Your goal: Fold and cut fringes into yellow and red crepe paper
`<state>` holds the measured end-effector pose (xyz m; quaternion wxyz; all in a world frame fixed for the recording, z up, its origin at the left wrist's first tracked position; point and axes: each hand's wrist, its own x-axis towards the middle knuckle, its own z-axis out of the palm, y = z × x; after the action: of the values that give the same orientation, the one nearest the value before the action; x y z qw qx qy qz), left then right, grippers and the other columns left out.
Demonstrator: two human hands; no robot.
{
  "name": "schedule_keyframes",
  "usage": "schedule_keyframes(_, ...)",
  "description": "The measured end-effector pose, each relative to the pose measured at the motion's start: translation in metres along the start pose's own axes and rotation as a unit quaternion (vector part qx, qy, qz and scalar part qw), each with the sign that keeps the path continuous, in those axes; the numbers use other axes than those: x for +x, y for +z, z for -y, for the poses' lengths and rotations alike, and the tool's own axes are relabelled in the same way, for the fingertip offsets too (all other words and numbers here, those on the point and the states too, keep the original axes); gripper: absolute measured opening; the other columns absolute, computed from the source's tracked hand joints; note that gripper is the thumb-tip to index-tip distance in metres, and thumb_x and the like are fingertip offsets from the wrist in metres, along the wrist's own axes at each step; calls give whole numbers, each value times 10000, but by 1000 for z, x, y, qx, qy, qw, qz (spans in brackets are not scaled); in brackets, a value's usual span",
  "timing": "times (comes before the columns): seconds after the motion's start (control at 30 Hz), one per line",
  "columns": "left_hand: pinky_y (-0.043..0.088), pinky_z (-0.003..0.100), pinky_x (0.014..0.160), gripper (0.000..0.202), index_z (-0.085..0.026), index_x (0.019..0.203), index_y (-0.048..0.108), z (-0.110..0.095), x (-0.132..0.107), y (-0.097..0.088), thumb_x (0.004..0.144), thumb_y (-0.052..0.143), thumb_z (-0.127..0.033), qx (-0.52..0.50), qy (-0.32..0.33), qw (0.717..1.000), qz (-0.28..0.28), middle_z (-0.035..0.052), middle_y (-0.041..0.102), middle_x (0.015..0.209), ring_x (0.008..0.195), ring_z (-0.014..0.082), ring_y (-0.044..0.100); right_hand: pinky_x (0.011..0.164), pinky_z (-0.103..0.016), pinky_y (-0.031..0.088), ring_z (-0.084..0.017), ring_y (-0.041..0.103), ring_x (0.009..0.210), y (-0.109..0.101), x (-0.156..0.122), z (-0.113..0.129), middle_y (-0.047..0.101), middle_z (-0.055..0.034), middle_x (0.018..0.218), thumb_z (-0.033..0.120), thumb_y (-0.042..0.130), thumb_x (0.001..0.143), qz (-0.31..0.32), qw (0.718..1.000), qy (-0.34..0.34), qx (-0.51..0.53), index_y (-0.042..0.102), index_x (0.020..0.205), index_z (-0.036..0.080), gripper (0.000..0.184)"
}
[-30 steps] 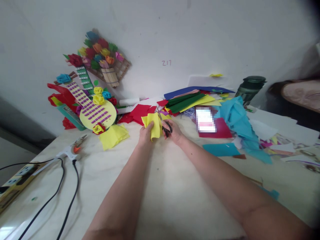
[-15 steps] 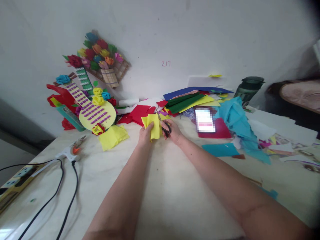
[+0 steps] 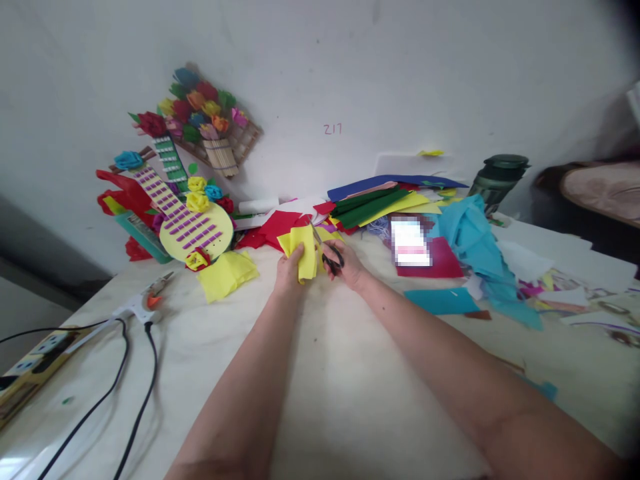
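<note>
The yellow paper, which looks folded or layered, is up in front of you over the middle of the table. Your left hand pinches it near its lower left side, thumb on the near face, leaving the right edge free. Your right hand is closed around the black handles of the scissors, whose blades point up and away along that right edge. Whether they are biting into the paper, you cannot tell from this view.

To cut cleanly here, a firm pinch close to the cutting line should help, because thin layers are likely to slide apart. Better to turn the paper with your left hand than to twist your right wrist, and to mind that left thumb as the blades close.

Behind the blades lie another yellow piece and red sheets; lifting your work a little clear of them would avoid catching one. To your left is a flat yellow pile, with the glue gun beyond it, its cords well apart from your hands.
</note>
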<state>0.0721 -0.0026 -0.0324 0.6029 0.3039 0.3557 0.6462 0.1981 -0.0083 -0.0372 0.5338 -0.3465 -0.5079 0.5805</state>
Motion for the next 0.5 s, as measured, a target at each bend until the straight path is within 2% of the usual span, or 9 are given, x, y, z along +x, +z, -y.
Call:
schedule_keyframes(0.17, 488, 239, 540, 195, -72, 769, 608, 1, 2, -1, 640, 648, -213, -6, -5, 1000, 3, 85, 657, 682, 568, 162, 616, 309, -162, 350, -66, 426, 321, 0, -1, 3, 510, 77, 456, 468, 568, 688, 17, 1000, 4, 13, 434, 875, 202, 351)
schedule_keyframes(0.5, 496, 237, 556, 208, -75, 771, 607, 3, 4, -3, 637, 656, -226, -5, -10, 1000, 13, 98, 663, 695, 624, 184, 631, 294, -166, 337, -69, 417, 303, 1, 0, 2, 503, 80, 440, 483, 571, 682, 7, 1000, 4, 9, 420, 860, 205, 363)
